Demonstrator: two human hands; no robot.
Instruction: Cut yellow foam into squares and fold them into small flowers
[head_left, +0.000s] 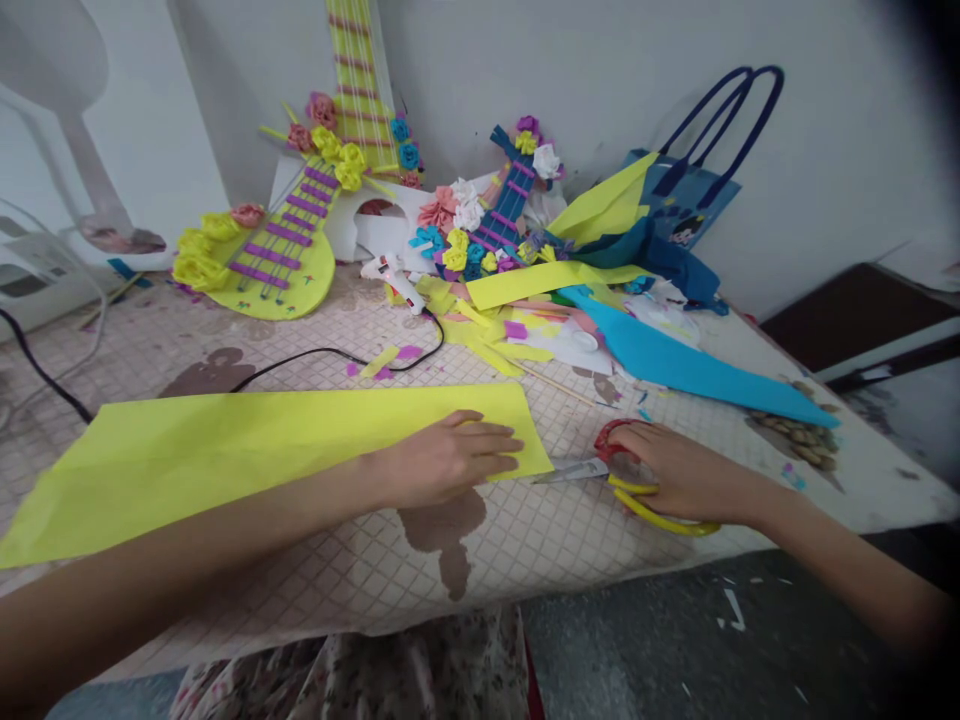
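Note:
A long yellow paper sheet (247, 430) lies across the front of the table. My left hand (446, 455) rests flat on its right end, fingers stretched out and fairly close together. In my right hand (667, 465) is a pair of scissors (574, 472) with one red and one yellow handle loop. The blades point left, and their tips are near the lower right corner of the sheet. Whether they touch the paper I cannot tell.
A white glue gun (397, 282) with a black cord (322, 352) lies behind the sheet. Farther back are a yellow paper guitar (292, 255), a blue one (510, 205), paper scraps and a blue bag (682, 195). Blue paper (697, 370) stretches along the right.

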